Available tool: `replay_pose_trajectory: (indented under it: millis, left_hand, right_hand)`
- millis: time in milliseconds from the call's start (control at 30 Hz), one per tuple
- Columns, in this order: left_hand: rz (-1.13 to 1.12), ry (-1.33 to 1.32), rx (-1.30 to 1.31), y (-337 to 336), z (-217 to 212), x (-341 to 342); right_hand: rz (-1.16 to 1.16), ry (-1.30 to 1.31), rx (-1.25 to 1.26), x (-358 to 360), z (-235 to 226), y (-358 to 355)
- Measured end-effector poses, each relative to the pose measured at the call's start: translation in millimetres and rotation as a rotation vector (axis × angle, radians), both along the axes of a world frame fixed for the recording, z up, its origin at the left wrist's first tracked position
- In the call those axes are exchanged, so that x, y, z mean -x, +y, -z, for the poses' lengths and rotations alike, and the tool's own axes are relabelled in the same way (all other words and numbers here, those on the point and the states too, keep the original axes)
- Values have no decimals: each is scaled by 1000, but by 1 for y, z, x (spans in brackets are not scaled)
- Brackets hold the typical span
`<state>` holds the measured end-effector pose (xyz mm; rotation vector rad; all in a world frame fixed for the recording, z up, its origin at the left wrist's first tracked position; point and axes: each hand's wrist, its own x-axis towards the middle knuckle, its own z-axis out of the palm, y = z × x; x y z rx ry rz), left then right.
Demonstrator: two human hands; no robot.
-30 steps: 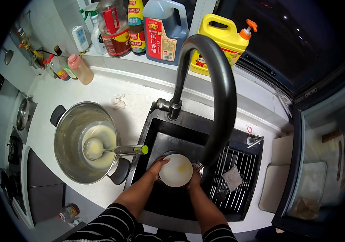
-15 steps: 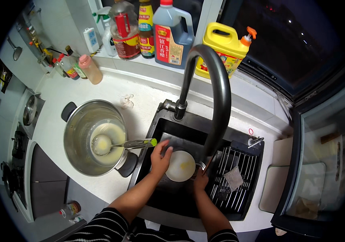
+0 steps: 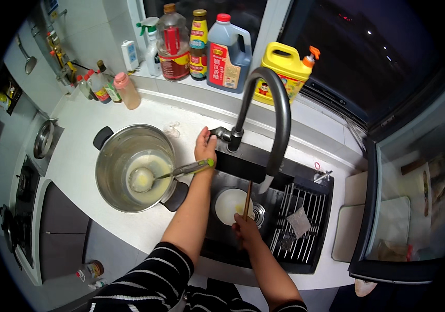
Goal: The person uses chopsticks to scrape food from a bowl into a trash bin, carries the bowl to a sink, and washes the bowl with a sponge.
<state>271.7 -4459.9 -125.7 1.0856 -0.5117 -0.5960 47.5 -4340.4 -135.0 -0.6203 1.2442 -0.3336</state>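
Observation:
My left hand (image 3: 205, 146) is up at the faucet's side lever (image 3: 220, 133), fingers stretched out and touching or just beside it. Brown wooden chopsticks (image 3: 248, 196) stand upright in my right hand (image 3: 247, 232), which is closed round their lower part; whether there is one or a pair I cannot tell. Just behind that hand a white bowl (image 3: 226, 204) with a little yellowish residue sits on the floor of the black sink (image 3: 222, 179), next to the drain (image 3: 258, 213). From above, the dark curved faucet (image 3: 283, 109) arches over the sink. A pale streak hangs under its spout; I cannot tell whether it is water.
Left of the sink stands a steel pot (image 3: 109, 179) holding pale liquid and a ladle (image 3: 193, 167), its green-tipped handle close to my left forearm. A drying rack (image 3: 305, 247) with a grey cloth (image 3: 299, 222) covers the sink's right part. Several bottles line the sill (image 3: 191, 86).
My left hand has moved from beside the bowl up to the faucet lever. My right hand has shifted slightly left, and the chopsticks now show upright in it.

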Motion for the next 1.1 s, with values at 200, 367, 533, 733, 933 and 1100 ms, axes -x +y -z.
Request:
replay_pose_trajectory:
  millis: [200,367,533,733,933,1100]
  left_hand:
    - [133,-123,-395,66,39,77]
    - [759,781,-1084,138,69,122]
    - [837,1022,-1107,132,57,113]
    - [744,1126,-878,106,65,111]
    - [695,1143,-989,80,66,105]
    - [716,1124,-1010,69,75,109]
  right_hand:
    - [191,-179,-355,7,3,-16]
    - [137,-306,-592,15,67,-30]
    - [-146,90,-173,11,33,-6]
    - [51,-41,105,19,43,-59]
    - [-138,68,207,-6,19,-87]
    - [-270,393,502,13,42,-76]
